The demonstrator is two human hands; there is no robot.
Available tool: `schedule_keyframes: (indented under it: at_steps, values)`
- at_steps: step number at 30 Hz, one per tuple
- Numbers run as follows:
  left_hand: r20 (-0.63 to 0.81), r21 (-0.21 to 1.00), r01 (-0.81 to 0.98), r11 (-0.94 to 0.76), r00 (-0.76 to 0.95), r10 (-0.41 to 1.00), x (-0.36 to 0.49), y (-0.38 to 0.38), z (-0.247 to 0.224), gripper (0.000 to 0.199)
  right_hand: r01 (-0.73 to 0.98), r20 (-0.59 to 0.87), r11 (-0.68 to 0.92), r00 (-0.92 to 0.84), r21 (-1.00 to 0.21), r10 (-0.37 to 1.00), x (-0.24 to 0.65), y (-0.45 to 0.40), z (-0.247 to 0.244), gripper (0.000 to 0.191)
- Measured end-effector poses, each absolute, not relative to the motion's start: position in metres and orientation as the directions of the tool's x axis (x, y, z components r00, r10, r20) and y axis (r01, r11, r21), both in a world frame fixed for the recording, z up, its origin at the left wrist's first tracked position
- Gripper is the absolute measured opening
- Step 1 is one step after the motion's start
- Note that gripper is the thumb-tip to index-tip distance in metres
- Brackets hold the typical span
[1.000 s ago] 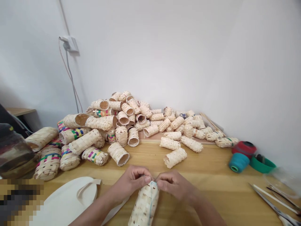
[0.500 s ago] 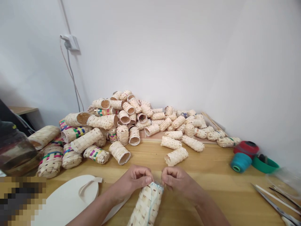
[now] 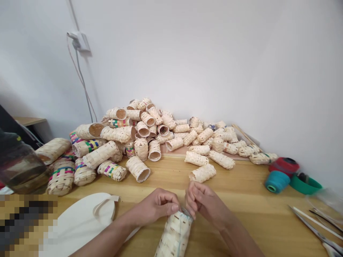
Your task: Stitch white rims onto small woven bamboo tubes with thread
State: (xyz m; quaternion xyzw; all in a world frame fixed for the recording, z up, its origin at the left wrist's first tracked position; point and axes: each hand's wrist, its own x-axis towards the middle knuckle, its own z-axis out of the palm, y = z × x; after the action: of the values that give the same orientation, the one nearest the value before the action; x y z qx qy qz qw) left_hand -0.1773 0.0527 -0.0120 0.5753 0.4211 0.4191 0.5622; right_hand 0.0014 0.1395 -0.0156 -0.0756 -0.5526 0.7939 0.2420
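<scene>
A pale woven tube basket [image 3: 173,236] leans up from the near edge, its open rim edged with light blue thread [image 3: 184,215]. A strand of that thread runs down its front. My left hand [image 3: 159,206] pinches the rim at its left side between thumb and fingers. At the rim's right side is my right hand [image 3: 203,200], fingers curled and pressed together. Whatever lies between those fingertips is too small to make out.
Behind lies a heap of woven baskets [image 3: 140,147], several with coloured bands. On the right are a teal thread spool [image 3: 277,181], a red spool [image 3: 284,167], a green ring [image 3: 305,185] and scissors [image 3: 312,228]. A white oval board [image 3: 77,225] lies left, near a dark jar [image 3: 23,167].
My right hand has lifted slightly and turned, its fingers more upright beside the rim. The whole view has shifted a little, and the held basket appears farther right.
</scene>
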Motion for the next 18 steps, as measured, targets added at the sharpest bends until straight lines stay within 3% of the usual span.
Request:
schedule_keyframes:
  at_steps: [8, 13, 18]
  values:
    - [0.059, 0.998, 0.014, -0.067, 0.326, 0.943, -0.174, 0.051, -0.011, 0.047, -0.296, 0.129, -0.210, -0.811, -0.932, 0.570, 0.005, 0.154, -0.019, 0.038]
    - [0.107, 0.994, 0.004, -0.113, 0.280, 0.954, -0.178, 0.049, -0.004, 0.045, -0.402, 0.147, -0.160, -0.632, -0.902, 0.761, 0.017, 0.175, -0.013, 0.044]
    - [0.109, 0.994, -0.012, -0.110, 0.285, 0.952, -0.181, 0.050, -0.004, 0.045, -0.460, 0.147, -0.107, -0.483, -0.881, 0.863, 0.022, 0.185, -0.010, 0.048]
